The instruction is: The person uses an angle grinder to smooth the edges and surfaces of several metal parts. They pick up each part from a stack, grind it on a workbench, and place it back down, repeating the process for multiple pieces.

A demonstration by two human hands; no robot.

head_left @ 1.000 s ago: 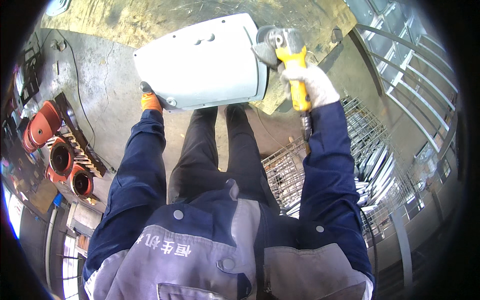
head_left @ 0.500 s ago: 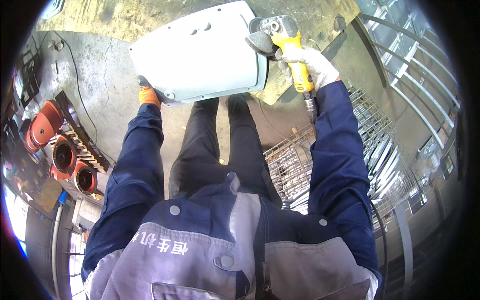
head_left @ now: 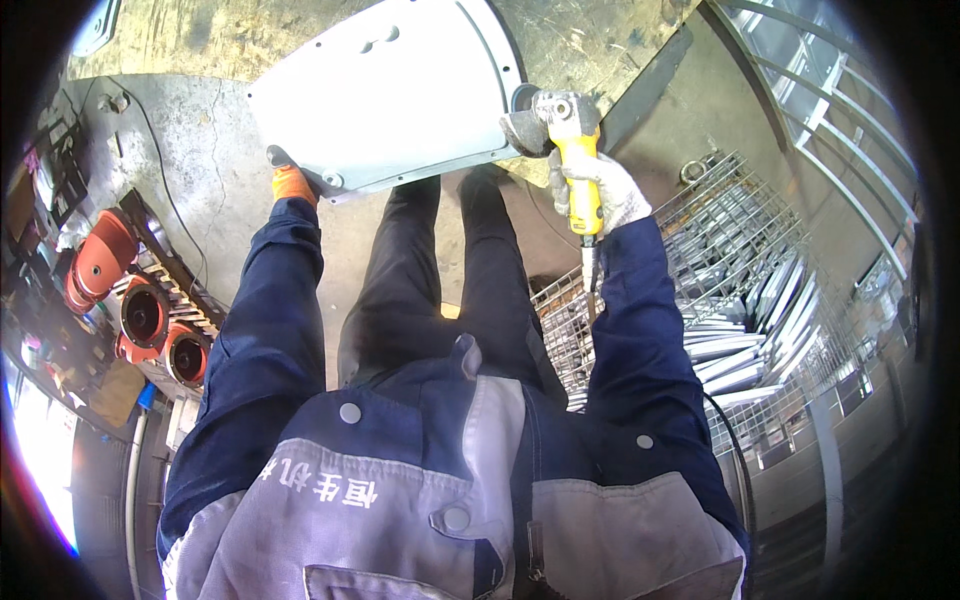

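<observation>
A large pale metal cover with small holes along its rim lies on the worn workbench and juts past its near edge. My left hand, in an orange and dark glove, grips the cover's near left corner, thumb on top and the other fingers hidden beneath. In a whitish glove, my right hand is wrapped round the body of a yellow angle grinder. The grinder's head and its dark disc guard are at the cover's right edge; whether the disc touches it I cannot tell.
The workbench has a stained yellowish top. To the right stand a wire mesh crate of metal pieces and a pale metal frame. Several orange-red castings lie at left. A cable crosses the concrete floor.
My right hand and the grinder have moved nearer to me and slightly left, down along the cover's right edge. The cover has shifted and turned slightly; my left hand still grips its corner.
</observation>
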